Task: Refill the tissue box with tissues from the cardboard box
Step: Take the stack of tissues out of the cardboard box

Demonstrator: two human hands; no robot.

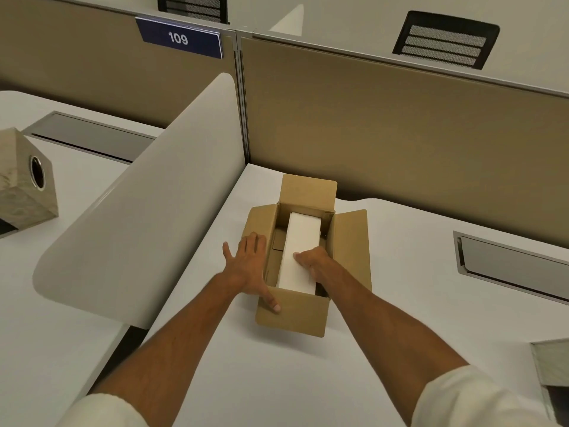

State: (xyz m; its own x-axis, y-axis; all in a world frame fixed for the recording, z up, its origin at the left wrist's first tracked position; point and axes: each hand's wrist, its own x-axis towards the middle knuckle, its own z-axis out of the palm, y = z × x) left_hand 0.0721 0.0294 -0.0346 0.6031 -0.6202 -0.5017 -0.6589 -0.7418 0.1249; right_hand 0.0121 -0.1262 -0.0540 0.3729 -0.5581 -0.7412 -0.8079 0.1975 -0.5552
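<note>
Right hand (311, 261): fingers curled down over the near right edge of the white tissue pack (300, 251), thumb tip on its top face; the grip appears closed on the pack, though the fingertips are hidden below the box rim. Left hand (251, 266): fingers spread apart and flat, palm pressed on the left flap and rim of the cardboard box (292, 315), thumb lying along the near flap. The pack lies lengthwise inside the box, toward its right wall, with a gap of bare cardboard floor to its left. All four box flaps are open; the far flap stands upright, the right flap is splayed outward. The box rests on a white desk (400, 288). Left of the box, a curved white divider (147, 211) separates it from a neighbouring desk, on which a marble-patterned tissue box (18, 186) lies tipped, its round opening facing the box. Near and right of the box, at the frame edge, part of a second marble-patterned item (554, 362) shows; its nature cannot be told. Behind the box stands a tan partition (400, 124).
</note>
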